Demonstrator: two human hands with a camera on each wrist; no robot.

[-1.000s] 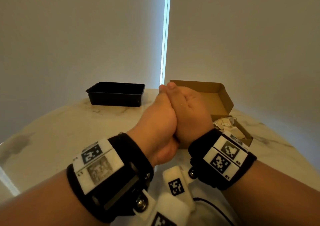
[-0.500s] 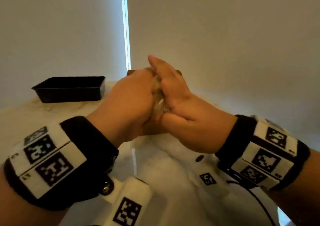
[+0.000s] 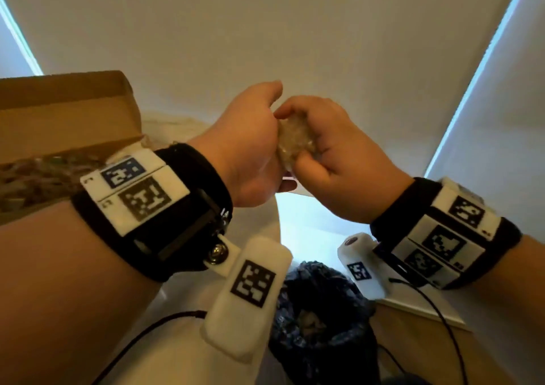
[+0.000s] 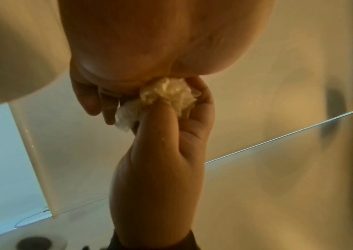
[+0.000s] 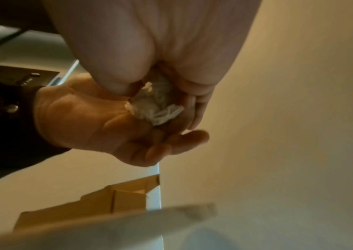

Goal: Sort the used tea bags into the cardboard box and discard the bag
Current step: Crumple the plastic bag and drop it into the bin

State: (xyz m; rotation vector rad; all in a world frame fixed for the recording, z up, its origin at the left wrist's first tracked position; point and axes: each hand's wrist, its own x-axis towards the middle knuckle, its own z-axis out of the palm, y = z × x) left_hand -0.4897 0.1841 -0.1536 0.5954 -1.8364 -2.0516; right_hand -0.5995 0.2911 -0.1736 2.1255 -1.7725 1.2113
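Observation:
A crumpled clear plastic bag (image 3: 295,144) is balled up between both hands, held in the air. My left hand (image 3: 250,148) grips its left side with curled fingers. From the right, my right hand (image 3: 333,160) curls its fingers and thumb round it. The left wrist view shows the wad (image 4: 167,96) pinched between the two hands, and the right wrist view shows the wad (image 5: 156,106) the same way. The open cardboard box (image 3: 67,113) stands at the left, with tea bags (image 3: 38,175) inside it.
Below the hands, past the marble table's edge (image 3: 274,231), stands a dark bin (image 3: 318,319) lined with a dark bag. Plain walls lie behind. Cables hang from both wrist bands.
The view has swung right, so the box now lies at the left and the black tray is out of sight. Both hands have moved off the table to above the bin, squeezing the bag.

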